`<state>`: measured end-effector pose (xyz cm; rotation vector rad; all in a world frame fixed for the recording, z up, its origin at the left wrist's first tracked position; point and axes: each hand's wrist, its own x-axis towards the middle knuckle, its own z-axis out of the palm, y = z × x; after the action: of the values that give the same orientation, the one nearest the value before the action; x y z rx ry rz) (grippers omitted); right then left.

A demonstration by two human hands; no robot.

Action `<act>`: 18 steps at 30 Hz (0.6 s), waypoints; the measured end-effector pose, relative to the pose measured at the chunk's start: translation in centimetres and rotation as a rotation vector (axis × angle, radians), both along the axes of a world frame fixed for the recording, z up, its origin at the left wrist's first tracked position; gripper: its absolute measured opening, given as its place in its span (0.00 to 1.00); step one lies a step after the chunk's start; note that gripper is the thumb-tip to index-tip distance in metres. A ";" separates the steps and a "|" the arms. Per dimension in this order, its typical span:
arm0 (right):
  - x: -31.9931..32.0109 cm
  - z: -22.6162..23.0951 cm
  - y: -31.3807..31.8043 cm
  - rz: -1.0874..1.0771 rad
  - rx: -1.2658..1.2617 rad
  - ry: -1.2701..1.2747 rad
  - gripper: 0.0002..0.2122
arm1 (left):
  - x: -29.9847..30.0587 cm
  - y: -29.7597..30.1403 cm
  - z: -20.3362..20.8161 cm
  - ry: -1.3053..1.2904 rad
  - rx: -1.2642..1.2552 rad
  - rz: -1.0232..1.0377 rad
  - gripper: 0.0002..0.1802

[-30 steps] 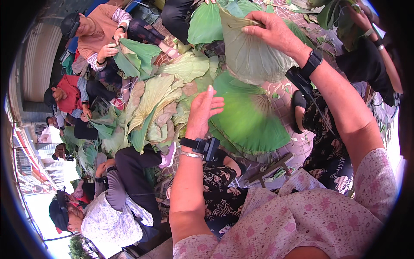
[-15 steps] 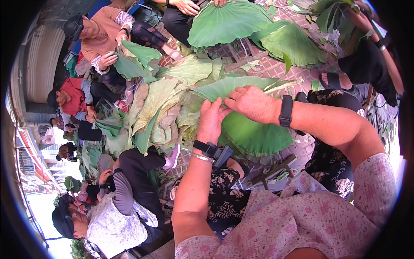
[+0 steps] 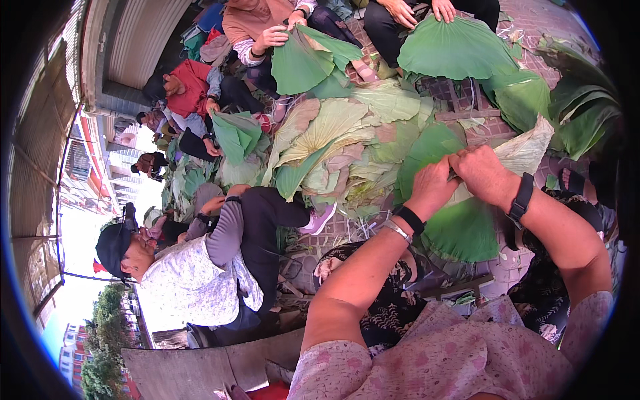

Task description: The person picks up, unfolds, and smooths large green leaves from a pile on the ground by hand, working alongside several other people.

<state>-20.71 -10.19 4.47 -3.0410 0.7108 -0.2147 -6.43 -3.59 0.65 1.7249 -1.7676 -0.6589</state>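
In front of me, my left hand [image 3: 432, 187] and my right hand [image 3: 481, 175] press together, both closed on a large lotus leaf [image 3: 461, 232]. A bright green part of it hangs below my hands, over my lap. More green shows beyond my left hand, though I cannot tell whether it belongs to the same leaf. From beside my right hand a pale, folded leaf part [image 3: 527, 150] sticks up to the right. My fingertips are mostly hidden behind my knuckles.
Layered pale, withered leaves [image 3: 347, 140] cover the ground ahead. Co-workers sit around, some holding leaves; one in a patterned white top [image 3: 193, 283] is close on my left. A wooden frame [image 3: 460, 287] stands below my leaf, and a bundle of green leaves [image 3: 580, 100] lies far right.
The view has turned left, so the surroundings sit farther right. My hands have come closer together, fists touching, and the pale leaf part now stands up beside my right hand.
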 end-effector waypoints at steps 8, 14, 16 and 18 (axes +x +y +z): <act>-0.2 2.1 0.9 -0.054 0.162 0.020 0.13 | 0.7 0.3 0.6 -0.166 -0.060 0.042 0.11; 0.8 4.3 0.3 -0.057 0.004 -0.359 0.27 | 7.6 -1.2 1.9 -0.170 -0.036 0.267 0.20; 0.9 4.5 0.5 -0.025 0.040 -0.407 0.26 | 12.3 -1.7 1.5 -0.033 -0.078 0.409 0.18; 0.8 3.4 0.0 -0.014 0.030 -0.406 0.25 | 16.6 -2.0 2.1 0.211 -0.110 0.543 0.16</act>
<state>-19.89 -10.20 7.85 -2.8239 0.6911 -0.7830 10.18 -5.60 2.74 1.8665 -1.0991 -0.4710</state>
